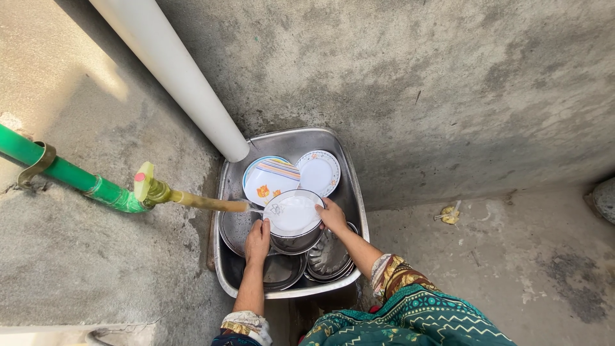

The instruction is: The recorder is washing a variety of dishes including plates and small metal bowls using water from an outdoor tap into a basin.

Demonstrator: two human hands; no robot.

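A person crouches over a square steel basin [353, 192] set on a concrete floor in the corner of two rough grey walls. Both bare hands grip a round steel bowl [293, 218] full of cloudy white water, held above the middle of the basin. The left hand [257, 240] clasps the bowl's near-left rim, fingers curled over the edge. The right hand [332, 214] grasps the right rim, thumb on top.

A brass tap [192, 200] with a yellow-green handle reaches in from the left, its spout ending just at the bowl's left edge. The tap joins a green pipe [64, 172] clamped to the left wall. A thick white pipe [176, 77] slants down from above and ends just over the basin's back-left corner.

Behind the bowl, two white plates lean at the back of the basin: a striped plate with orange flowers [270, 178] and, to its right, a plate with a patterned border [318, 172]. Below the bowl lie several steel dishes [328, 259], stacked and overlapping. The person's sleeves are patterned, and teal printed cloth covers the knees.
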